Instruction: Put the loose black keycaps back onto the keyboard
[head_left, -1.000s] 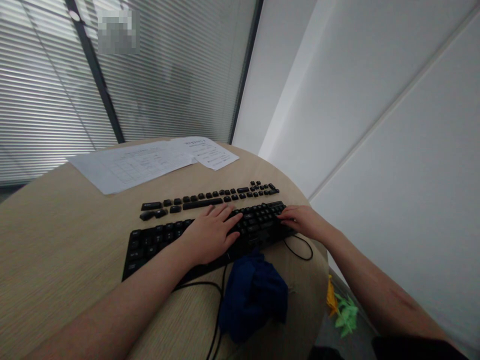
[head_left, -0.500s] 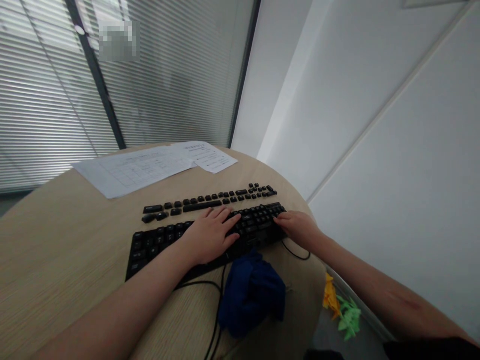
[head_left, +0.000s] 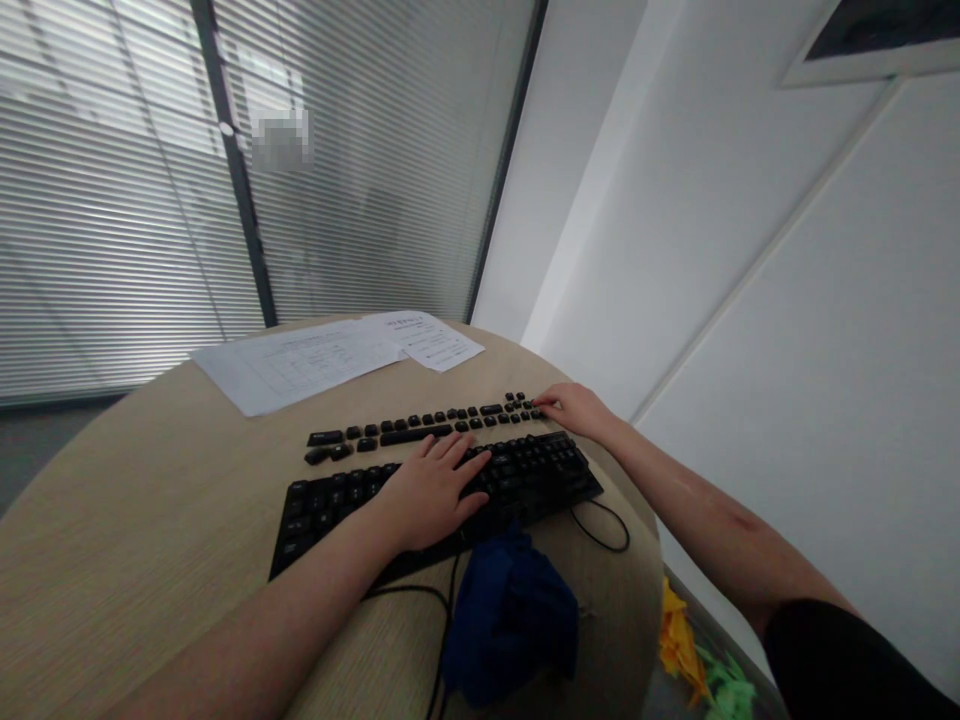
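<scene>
A black keyboard [head_left: 517, 480] lies at a slant on the round wooden table [head_left: 135, 480]. Across its middle rests my left hand [head_left: 431, 490], fingers spread and holding nothing. Behind the keyboard, loose black keycaps [head_left: 416, 421] stand in rows, with a long bar-shaped key [head_left: 409, 436] among them. My right hand [head_left: 574, 408] is at the right end of these rows, thumb and forefinger pinched at the small keycaps; what is between the fingertips is too small to make out.
Printed paper sheets [head_left: 315, 360] lie toward the table's far edge. A crumpled blue cloth [head_left: 510, 620] sits in front of the keyboard beside black cables [head_left: 448, 600]. Orange [head_left: 679, 640] and green [head_left: 727, 688] pieces are on the floor at right. A white wall borders the right.
My right hand has moved from the keyboard's right end back to the loose keycaps. My left hand stays on the keyboard. The camera view has shifted slightly.
</scene>
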